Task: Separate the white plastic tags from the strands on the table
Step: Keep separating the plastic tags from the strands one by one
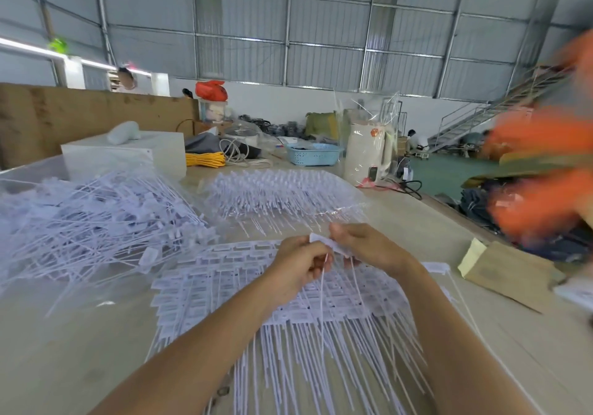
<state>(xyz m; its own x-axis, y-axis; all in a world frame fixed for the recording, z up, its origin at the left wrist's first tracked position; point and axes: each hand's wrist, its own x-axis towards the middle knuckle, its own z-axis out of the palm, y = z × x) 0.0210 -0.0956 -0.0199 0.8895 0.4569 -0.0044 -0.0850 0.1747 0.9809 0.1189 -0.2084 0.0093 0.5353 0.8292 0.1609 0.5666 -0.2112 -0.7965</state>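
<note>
Both hands meet above the sheet of joined tags (256,289) on the table (80,350). Left hand (296,268) curls its fingers round a thin strand (322,289); right hand (364,247) pinches a white tag (319,238) between thumb and fingers. Loose tags (96,222) lie heaped at left.

I count two hands, the left hand (296,270) and the right hand (365,247), meeting at the centre. Three heaps of white plastic tags with thin strands lie on the pale worktop (80,334): a loose tangled pile (96,222) at nine o'clock, a neat bagged batch (282,196) at twelve o'clock, and a flat joined sheet (244,286) under the hands. The single tags are too many and too blurred to number. One pale blue perforated plastic basket (313,154) sits at one o'clock.
</note>
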